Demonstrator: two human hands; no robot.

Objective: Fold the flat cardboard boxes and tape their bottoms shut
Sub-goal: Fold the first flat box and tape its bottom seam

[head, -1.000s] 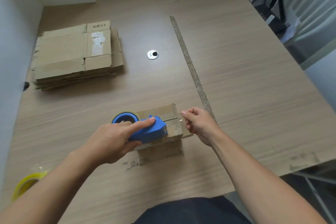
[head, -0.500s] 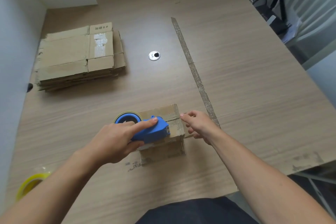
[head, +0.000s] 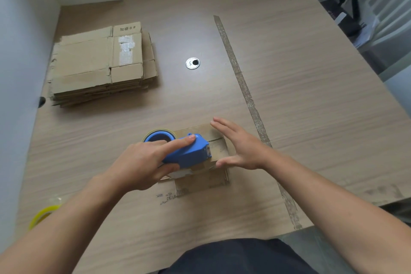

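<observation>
The folded box (head: pixel 219 149) sits on the tabletop (head: pixel 311 100) straight in front of the person, seemingly bottom up, with its flap seam on top. The left hand (head: pixel 142 162) grips the blue tape dispenser (head: pixel 189 154) lying on the box, fingers curled round its body and the forefinger stretched along its back. The cutter end points toward the right end of the box. The right hand (head: pixel 241 147) is spread flat with straight fingers and holds nothing. It hovers at the right end of the box, and I cannot tell whether it touches the cardboard.

To do this step well, I judge the dispenser should stay pressed down and in line with the seam. The tape should run over the edge and a little down the side before it is cut, and the flat hand can then rub it down. The box looks light, so it needs steadying or it may slide.

Far to the left beyond the box lies a stack of flat boxes (head: pixel 97 64), and beyond the box a round metal cap (head: pixel 192 63) sits in the tabletop. Just right of the box runs a long strip of worn tape (head: pixel 244 89), and to its near left lies a yellow tape roll (head: pixel 42 216). None of these blocks the work; only the right hand lies ahead of the cutter, so its fingers should keep off the blade
</observation>
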